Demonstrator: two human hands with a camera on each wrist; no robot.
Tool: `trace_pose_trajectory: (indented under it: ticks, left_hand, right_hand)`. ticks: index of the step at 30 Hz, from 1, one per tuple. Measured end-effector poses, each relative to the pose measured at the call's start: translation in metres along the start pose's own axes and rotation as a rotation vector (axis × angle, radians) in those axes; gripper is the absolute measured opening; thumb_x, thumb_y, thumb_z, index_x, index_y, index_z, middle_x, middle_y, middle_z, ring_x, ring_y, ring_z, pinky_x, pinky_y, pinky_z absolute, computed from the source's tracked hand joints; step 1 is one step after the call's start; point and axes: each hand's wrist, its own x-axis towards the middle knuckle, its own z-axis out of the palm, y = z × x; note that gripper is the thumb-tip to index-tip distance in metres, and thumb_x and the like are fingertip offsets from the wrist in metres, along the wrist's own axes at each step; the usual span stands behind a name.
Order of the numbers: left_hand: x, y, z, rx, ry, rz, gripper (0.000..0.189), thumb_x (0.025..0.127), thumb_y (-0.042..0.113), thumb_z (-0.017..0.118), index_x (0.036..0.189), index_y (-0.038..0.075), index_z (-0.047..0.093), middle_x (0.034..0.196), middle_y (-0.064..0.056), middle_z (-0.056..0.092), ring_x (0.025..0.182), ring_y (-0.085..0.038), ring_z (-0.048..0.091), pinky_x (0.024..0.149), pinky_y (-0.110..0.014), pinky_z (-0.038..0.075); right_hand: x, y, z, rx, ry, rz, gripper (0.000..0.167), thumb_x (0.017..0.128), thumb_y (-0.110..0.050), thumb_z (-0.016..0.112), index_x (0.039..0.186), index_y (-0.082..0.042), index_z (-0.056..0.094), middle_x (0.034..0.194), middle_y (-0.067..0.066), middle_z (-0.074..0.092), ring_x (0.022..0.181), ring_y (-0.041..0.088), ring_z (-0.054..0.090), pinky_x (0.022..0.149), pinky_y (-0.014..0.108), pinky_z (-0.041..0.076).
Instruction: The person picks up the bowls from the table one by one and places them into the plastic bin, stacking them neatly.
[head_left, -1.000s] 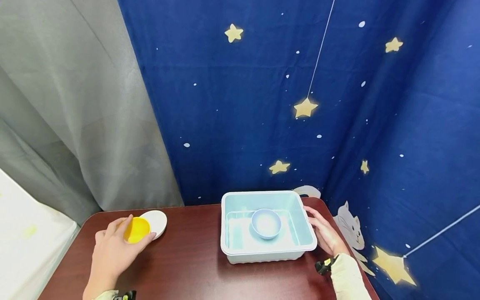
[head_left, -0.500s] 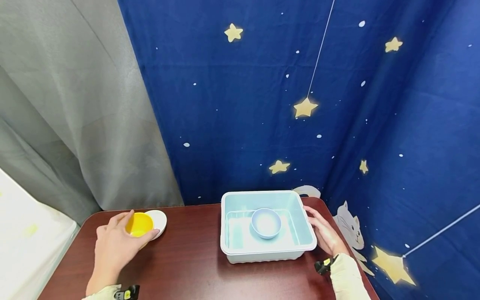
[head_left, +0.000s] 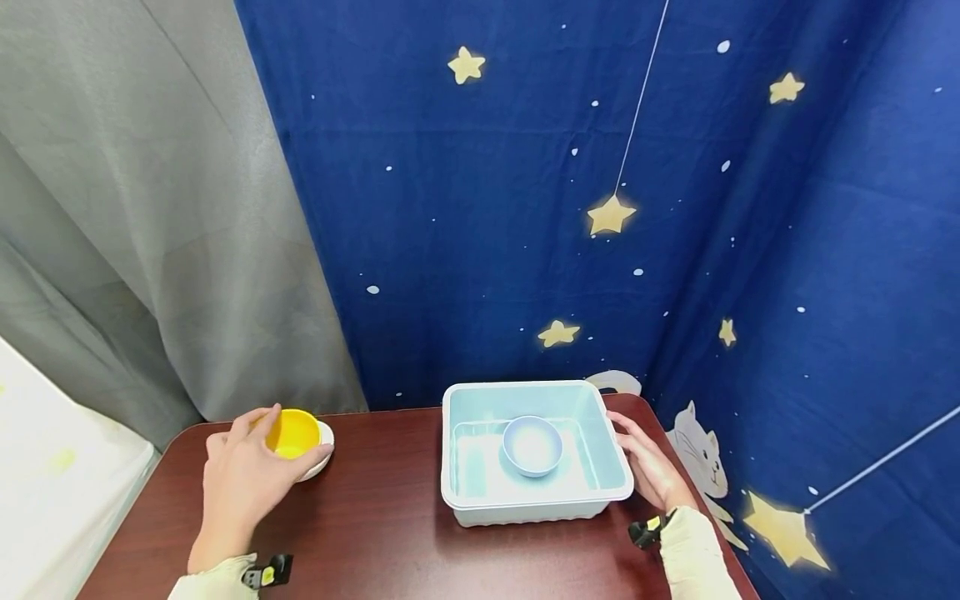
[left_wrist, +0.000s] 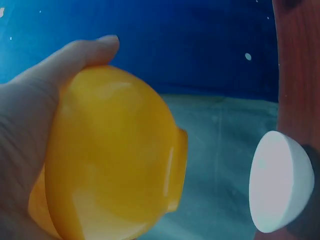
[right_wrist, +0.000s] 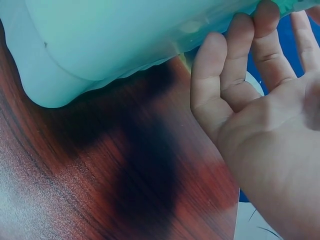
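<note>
My left hand point(head_left: 243, 475) holds a yellow bowl point(head_left: 296, 432) by its side, thumb at the near rim and fingers round the far side. In the left wrist view the yellow bowl point(left_wrist: 115, 155) hangs clear of a white bowl point(left_wrist: 280, 182) standing on the table. From the head view the yellow bowl covers most of that white bowl point(head_left: 327, 435). On the right, my right hand point(head_left: 651, 467) touches the side of a pale blue plastic bin point(head_left: 540, 504), fingertips under its rim point(right_wrist: 230, 35). A light blue-violet bowl point(head_left: 532, 447) stands upright inside the bin.
Everything stands on a dark red-brown wooden table point(head_left: 375, 517). Behind it hang a grey curtain point(head_left: 247, 292) and a blue star-patterned curtain point(head_left: 465, 250). A white cloth-covered surface point(head_left: 60, 483) lies off the left edge.
My left hand has lifted the yellow bowl and moved it right and away from me, so it overlaps more of the white bowl. The right hand and the bin have stayed put.
</note>
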Motion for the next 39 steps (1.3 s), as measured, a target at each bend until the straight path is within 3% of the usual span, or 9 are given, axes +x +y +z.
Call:
trace_pose_trajectory:
  ticks: [18,39]
  left_hand:
    - [0.015,0.041,-0.001,-0.054,0.013,0.083,0.107,0.07,0.076,0.076,0.147,0.004,0.054,0.144,-0.019,0.051,0.117,-0.05,0.037,0.082,-0.057,0.037]
    - [0.017,0.072,-0.004,-0.082,-0.017,0.141,0.105,0.069,0.075,0.078,0.146,0.006,0.055,0.146,-0.018,0.052,0.121,-0.046,0.038,0.083,-0.057,0.04]
  right_hand:
    - [-0.003,-0.001,-0.004,-0.012,0.01,0.014,0.057,0.106,-0.026,0.052,0.158,-0.02,0.029,0.147,0.004,0.055,0.124,0.02,0.058,0.1,0.039,0.049]
    - [-0.001,0.0,-0.005,-0.027,-0.015,0.007,0.057,0.107,-0.027,0.05,0.159,-0.021,0.029,0.15,0.009,0.052,0.126,0.023,0.057,0.1,0.041,0.049]
